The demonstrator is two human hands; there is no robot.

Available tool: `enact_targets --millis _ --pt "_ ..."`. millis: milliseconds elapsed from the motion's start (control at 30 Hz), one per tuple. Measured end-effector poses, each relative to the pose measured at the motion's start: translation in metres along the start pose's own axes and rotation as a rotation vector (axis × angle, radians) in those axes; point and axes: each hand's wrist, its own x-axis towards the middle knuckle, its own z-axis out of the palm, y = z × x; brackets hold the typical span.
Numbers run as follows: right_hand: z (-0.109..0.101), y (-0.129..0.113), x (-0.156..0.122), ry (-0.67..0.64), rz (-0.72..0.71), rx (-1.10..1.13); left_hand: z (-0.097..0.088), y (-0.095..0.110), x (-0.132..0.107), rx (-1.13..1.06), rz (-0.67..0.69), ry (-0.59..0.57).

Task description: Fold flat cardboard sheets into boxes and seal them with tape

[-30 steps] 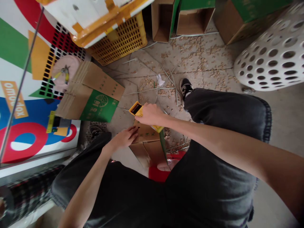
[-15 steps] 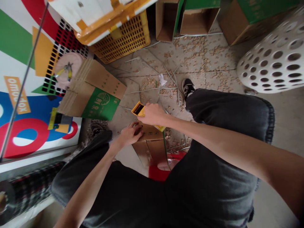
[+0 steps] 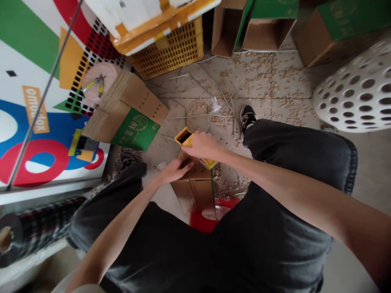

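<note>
My right hand (image 3: 203, 145) grips a yellow rectangular object with a dark window (image 3: 185, 137), whose far end sticks out past my fingers (image 3: 210, 164). My left hand (image 3: 175, 171) lies just below it, fingers spread and reaching toward the object over a piece of brown cardboard (image 3: 192, 191). I cannot tell whether the left fingertips touch the yellow object. My right hand hides the object's middle, so I cannot say exactly what it is.
A flattened carton with green print (image 3: 131, 122) lies left, beside a printed banner (image 3: 33, 122). A yellow plastic crate (image 3: 171, 53) stands ahead. A white perforated drum (image 3: 357, 93) is right. Husks and thin strips litter the floor (image 3: 259, 81). A red plastic object (image 3: 201, 223) sits below.
My left hand has slid right and up, closer to the yellow object, with its fingers stretched out. The whole scene has shifted slightly as my head moved.
</note>
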Motion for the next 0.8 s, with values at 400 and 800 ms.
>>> enact_targets --millis 400,800 --pt "0.004 -0.010 0.018 -0.196 -0.044 0.498 0.006 -0.022 0.028 -0.917 -0.215 0.484" --pt "-0.016 0.004 0.007 -0.484 0.067 -0.240 -0.087 -0.024 -0.006 -1.298 -0.024 0.852"
